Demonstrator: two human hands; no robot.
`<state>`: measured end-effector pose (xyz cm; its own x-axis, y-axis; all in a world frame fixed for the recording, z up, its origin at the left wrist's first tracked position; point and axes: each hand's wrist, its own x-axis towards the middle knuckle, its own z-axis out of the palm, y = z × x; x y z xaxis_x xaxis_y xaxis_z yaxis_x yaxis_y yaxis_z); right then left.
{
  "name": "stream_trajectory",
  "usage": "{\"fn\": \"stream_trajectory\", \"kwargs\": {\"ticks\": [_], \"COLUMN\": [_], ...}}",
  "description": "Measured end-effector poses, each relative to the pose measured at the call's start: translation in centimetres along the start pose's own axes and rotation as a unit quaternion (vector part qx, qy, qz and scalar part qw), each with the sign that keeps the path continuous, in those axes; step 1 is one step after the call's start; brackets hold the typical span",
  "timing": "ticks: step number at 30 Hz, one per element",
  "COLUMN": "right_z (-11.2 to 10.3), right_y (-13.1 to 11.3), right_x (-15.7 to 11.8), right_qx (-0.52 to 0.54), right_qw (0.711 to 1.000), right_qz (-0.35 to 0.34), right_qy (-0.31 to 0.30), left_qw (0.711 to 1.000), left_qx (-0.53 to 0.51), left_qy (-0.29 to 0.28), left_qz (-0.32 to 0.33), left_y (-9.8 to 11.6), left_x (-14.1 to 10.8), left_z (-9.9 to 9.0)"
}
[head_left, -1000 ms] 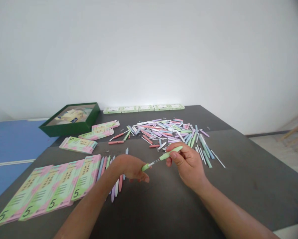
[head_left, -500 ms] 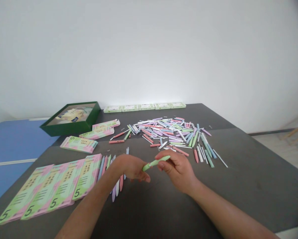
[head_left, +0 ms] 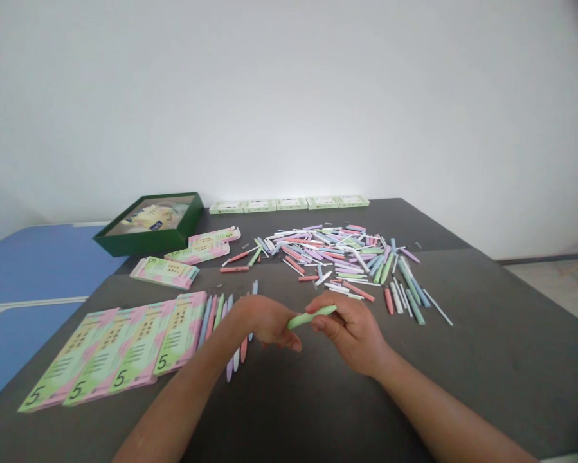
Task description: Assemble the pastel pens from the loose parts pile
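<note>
- So, a green pen (head_left: pixel 312 316) sits in the right hand above the table (head_left: pixel 486 360), slanting down toward the left hand.
- The right hand (head_left: pixel 351 335) has a closed pinch grip on the pen, thumb and fingers pressed around it.
- The left hand (head_left: pixel 268 325) holds nothing, its grip loose and its fingers curled downward; the pen's lower end is just beside it, though I cannot tell if they touch.
- Beneath the left wrist, pastel pens (head_left: pixel 211 315) lie side by side.
- Left of those pens, four cards marked 5 (head_left: pixel 182 331) lie in a row.
- Ahead, a heap of pen parts (head_left: pixel 337 254) spreads across the table.
- Farther left, three more cards (head_left: pixel 164 272) lie near a dark green box (head_left: pixel 148 244).
- Five small boxes (head_left: pixel 289 204) line the far edge.
</note>
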<state>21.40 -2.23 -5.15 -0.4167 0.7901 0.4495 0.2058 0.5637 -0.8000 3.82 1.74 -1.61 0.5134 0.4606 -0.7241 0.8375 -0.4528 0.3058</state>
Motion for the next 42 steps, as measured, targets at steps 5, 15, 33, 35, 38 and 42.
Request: {"fn": "stream_trajectory", "kwargs": {"ticks": [5,15,33,35,38,42], "right_z": [0.3,-0.2,-2.7,-3.0,-3.2,-3.3], "right_y": [0.3,0.0,-1.7,-2.0,-2.0,-1.9], "right_x": [0.1,0.3,0.7,0.6,0.7,0.8], "right_qx": [-0.03,0.004,-0.173,-0.153,-0.197,-0.227], "right_qw": [0.999,0.998,0.981,0.981,0.971,0.968], "right_qz": [0.041,0.025,-0.034,-0.036,-0.037,-0.027], "right_qy": [0.01,-0.061,-0.08,-0.11,-0.128,-0.107], "left_qw": [1.0,1.0,1.0,1.0,1.0,0.999], "left_qx": [0.005,-0.007,0.004,-0.001,-0.005,-0.01], "left_qy": [-0.002,-0.008,-0.024,-0.028,-0.029,-0.031], "left_qz": [0.0,0.012,0.013,0.01,0.0,0.005], "left_y": [0.1,0.4,0.8,0.9,1.0,1.1], "left_x": [0.3,0.2,0.2,0.2,0.3,0.3], "left_z": [0.2,0.1,0.2,0.2,0.1,0.1]}}
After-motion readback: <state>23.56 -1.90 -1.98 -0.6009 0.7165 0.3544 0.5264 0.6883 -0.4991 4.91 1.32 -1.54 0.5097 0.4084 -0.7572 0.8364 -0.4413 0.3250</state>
